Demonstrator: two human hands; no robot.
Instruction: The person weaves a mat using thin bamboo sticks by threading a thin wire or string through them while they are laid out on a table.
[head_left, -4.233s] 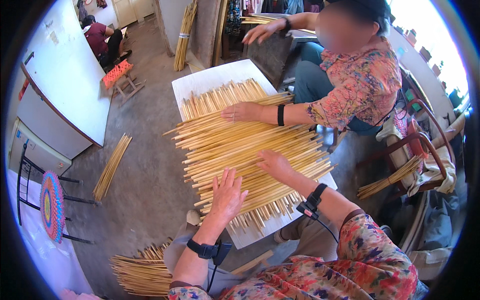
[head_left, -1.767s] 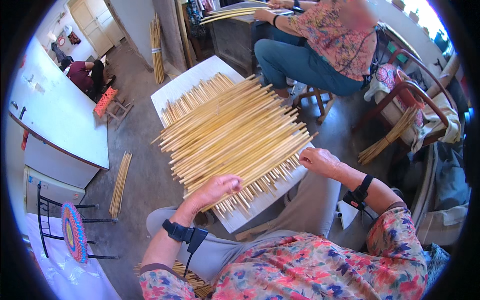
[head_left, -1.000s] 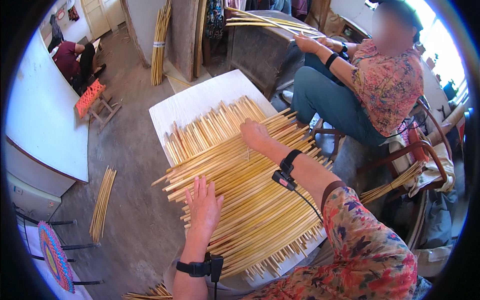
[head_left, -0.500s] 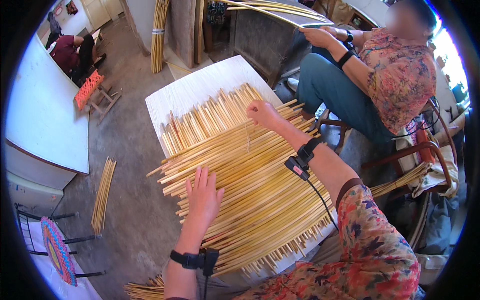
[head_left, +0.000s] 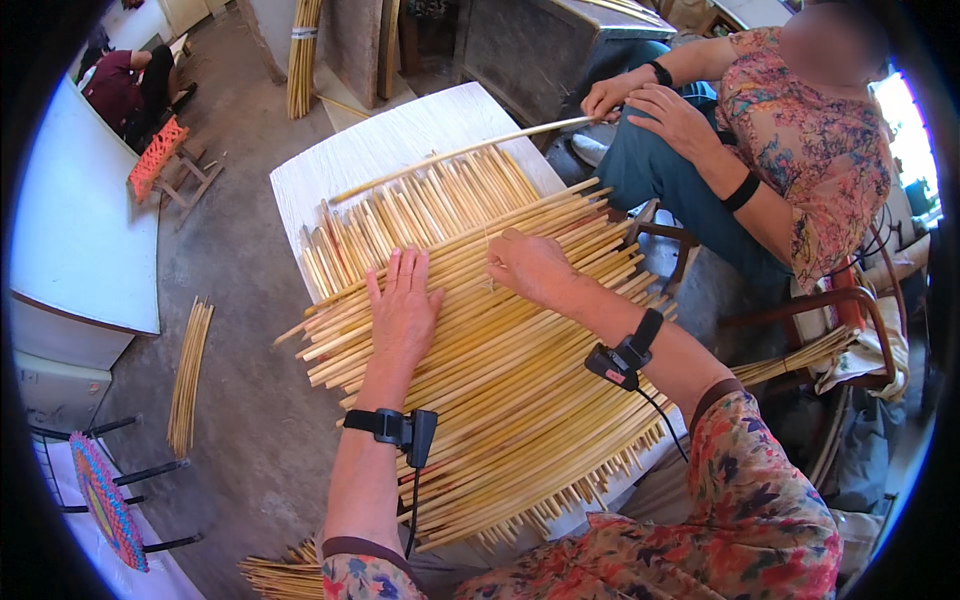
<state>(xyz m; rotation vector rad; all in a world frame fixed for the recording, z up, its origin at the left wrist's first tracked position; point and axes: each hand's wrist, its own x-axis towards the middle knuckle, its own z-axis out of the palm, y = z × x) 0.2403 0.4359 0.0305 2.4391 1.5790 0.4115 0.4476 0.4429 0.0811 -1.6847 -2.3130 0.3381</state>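
Note:
A mat of yellow plant stalks [head_left: 520,390] lies before me, its long stalks running side by side over a layer of crosswise stalks [head_left: 420,205] whose ends show at the far edge. My left hand [head_left: 402,305] rests flat on the far stalks, fingers spread. My right hand [head_left: 532,268] is closed just above the far stalks, to the right of my left hand. Its fingertips pinch a thin pale string [head_left: 489,280], only a short length of which shows. Past the far edge, a co-worker's hand [head_left: 605,97] holds one long stalk [head_left: 460,153] over the crosswise ends.
The mat lies on a white board [head_left: 330,165]. A co-worker sits at the far right beside a dark cabinet [head_left: 530,60]. Stalk bundles lie on the floor [head_left: 190,375] at left, by my lap [head_left: 285,575], and on a chair [head_left: 800,355] at right. A stool [head_left: 165,165] stands far left.
My right hand has come down toward the mat with the string, and my left hand has slid to the far stalks. The co-worker's stalk has swung across the crosswise ends.

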